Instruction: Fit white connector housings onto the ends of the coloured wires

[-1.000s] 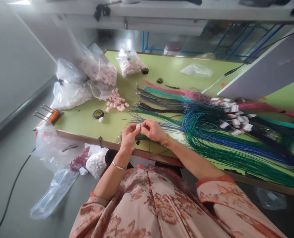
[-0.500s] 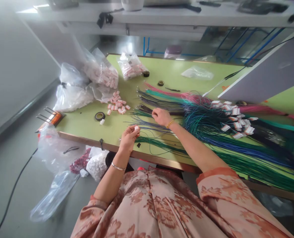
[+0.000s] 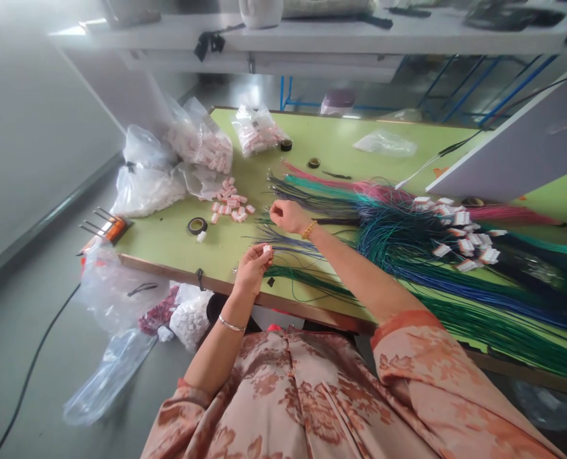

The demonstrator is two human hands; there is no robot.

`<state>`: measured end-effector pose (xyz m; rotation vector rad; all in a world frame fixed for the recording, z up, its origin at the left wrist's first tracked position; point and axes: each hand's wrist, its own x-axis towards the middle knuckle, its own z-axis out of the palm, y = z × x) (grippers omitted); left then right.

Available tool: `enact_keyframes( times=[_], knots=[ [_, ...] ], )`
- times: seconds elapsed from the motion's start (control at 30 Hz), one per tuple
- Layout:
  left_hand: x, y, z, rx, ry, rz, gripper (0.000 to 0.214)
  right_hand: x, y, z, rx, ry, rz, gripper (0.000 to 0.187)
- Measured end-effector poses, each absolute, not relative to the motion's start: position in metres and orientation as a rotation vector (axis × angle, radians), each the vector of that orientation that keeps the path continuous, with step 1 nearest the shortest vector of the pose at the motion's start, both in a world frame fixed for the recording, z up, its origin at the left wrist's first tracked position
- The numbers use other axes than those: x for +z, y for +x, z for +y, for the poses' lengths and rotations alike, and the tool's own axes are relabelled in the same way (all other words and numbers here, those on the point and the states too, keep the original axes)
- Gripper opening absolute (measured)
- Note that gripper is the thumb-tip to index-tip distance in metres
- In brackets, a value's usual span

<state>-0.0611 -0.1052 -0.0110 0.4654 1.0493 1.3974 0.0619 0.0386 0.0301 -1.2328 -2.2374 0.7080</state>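
Observation:
My left hand [image 3: 252,268] is closed on a small white connector [image 3: 266,250], held just above the near edge of the green table [image 3: 169,239]. My right hand [image 3: 288,215] reaches further out over the table, fingers pinched at the ends of the coloured wires [image 3: 408,255]; what it holds is too small to make out. The wires fan out in green, blue, purple and pink bundles across the table to the right. A loose heap of pink and white connectors [image 3: 229,204] lies left of my right hand.
Clear bags of connectors [image 3: 202,143] and white parts [image 3: 143,188] sit at the table's left end. A tape roll [image 3: 197,225] lies near the front edge. Finished white connectors [image 3: 460,233] rest on the wires. A grey board [image 3: 517,146] lies at right. Plastic bags hang below the table.
My right hand left the connector and moved away from my left hand, out to the wire ends. My left hand kept the connector and barely moved.

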Motion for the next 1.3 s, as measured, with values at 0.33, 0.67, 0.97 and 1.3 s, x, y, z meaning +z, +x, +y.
enact_keyframes(
  times=[0.33,0.67,0.97,1.3],
  knots=[
    [0.0,-0.059,-0.108,1.44,0.455,0.896,0.03,0.054,0.053,0.012,1.054,-0.963,-1.929,0.018],
    [0.005,-0.056,-0.104,1.353,0.339,0.791,0.024,0.028,0.09,-0.045,1.144,-1.006,-1.851,0.019],
    [0.006,-0.053,-0.106,1.34,0.399,0.796,0.022,0.02,0.1,-0.061,0.883,-1.011,-1.979,0.01],
    [0.004,-0.05,-0.107,1.39,0.437,0.814,0.027,0.02,0.1,-0.066,0.619,-0.962,-2.071,0.009]
  ],
)
